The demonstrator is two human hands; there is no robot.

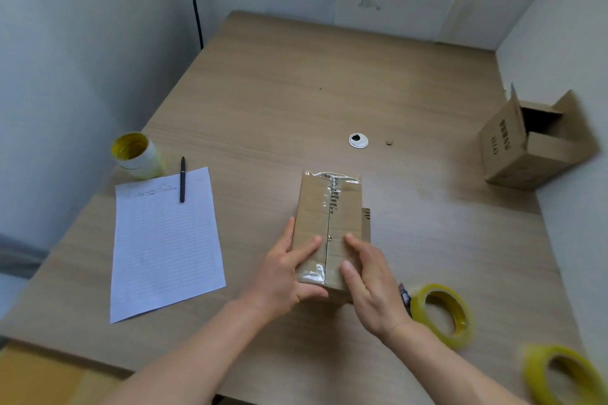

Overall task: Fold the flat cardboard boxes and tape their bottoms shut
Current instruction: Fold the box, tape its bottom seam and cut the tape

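Observation:
A small brown cardboard box [329,207] stands on the wooden table [296,92] with its flap side up. Clear tape runs along the centre seam and wrinkles over the far edge. My left hand [283,276] grips the box's near left corner, fingers lying on the top and thumb under the near edge. My right hand [371,286] presses its fingers flat on the taped flap to the right of the seam. A roll of yellowish tape [442,316] lies just right of my right wrist. A second roll [562,375] lies at the lower right corner.
An assembled box [533,145] lies on its side at the right edge, open flaps facing up. At the left lie a lined paper sheet [164,243] with a black pen [182,179] and a tall yellow tape roll [136,154]. A cable grommet [358,140] sits mid-table.

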